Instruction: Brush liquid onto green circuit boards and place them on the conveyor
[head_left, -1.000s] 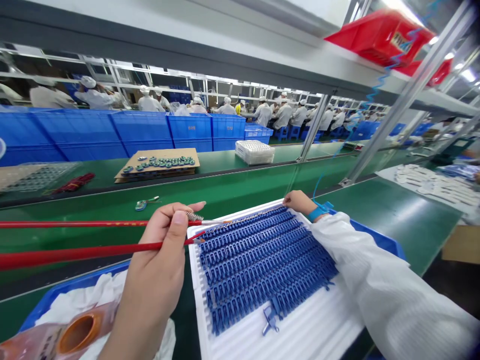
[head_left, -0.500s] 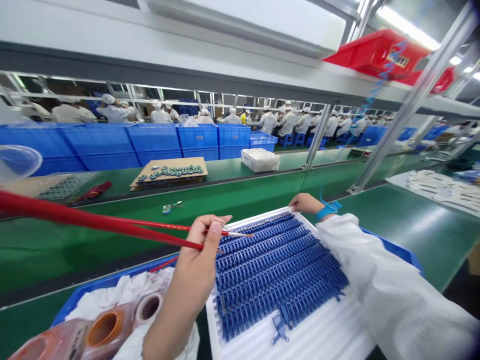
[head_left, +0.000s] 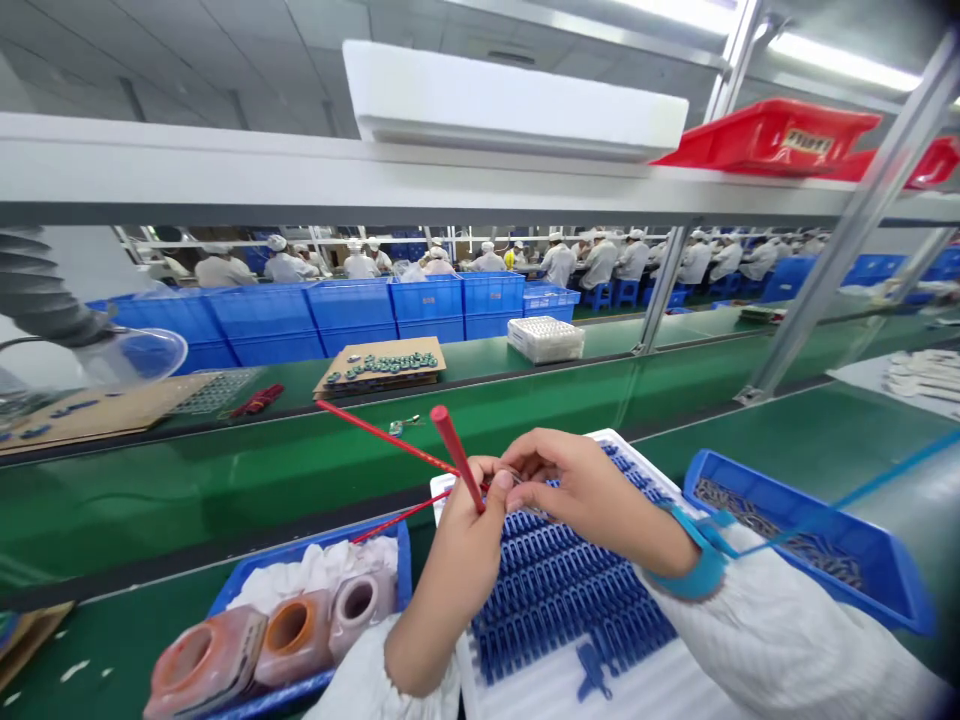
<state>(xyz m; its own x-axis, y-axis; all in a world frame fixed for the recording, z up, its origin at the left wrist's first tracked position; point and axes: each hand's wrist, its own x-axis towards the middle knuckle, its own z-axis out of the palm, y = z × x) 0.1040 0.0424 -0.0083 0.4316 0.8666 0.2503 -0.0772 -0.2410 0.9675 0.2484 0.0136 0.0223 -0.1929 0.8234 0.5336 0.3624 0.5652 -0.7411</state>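
Observation:
My left hand (head_left: 472,545) is closed round thin red-handled paintbrushes (head_left: 456,452), whose handles point up and to the left; their tips are hidden. Against its fingertips, my right hand (head_left: 574,487) is pinched on something small that I cannot make out. Both hands hover over the upper left of a white foam tray (head_left: 540,690). Rows of dark blue plastic clips (head_left: 570,590) fill much of that tray. One loose blue clip (head_left: 592,670) lies nearer its front. Round my right wrist is a blue wrist strap (head_left: 701,560) with a cord running right.
At left, a blue bin (head_left: 405,560) holds white cloth and three stained square bottles (head_left: 292,630). A blue bin of small metal parts (head_left: 787,530) stands at right. Behind runs a green conveyor (head_left: 225,480); a shelf (head_left: 262,175) crosses above. Several people work beyond.
My right hand has left the tray's far corner and come to my left hand, where the fingers meet. The brushes have turned, their handles now more upright. The view has shifted.

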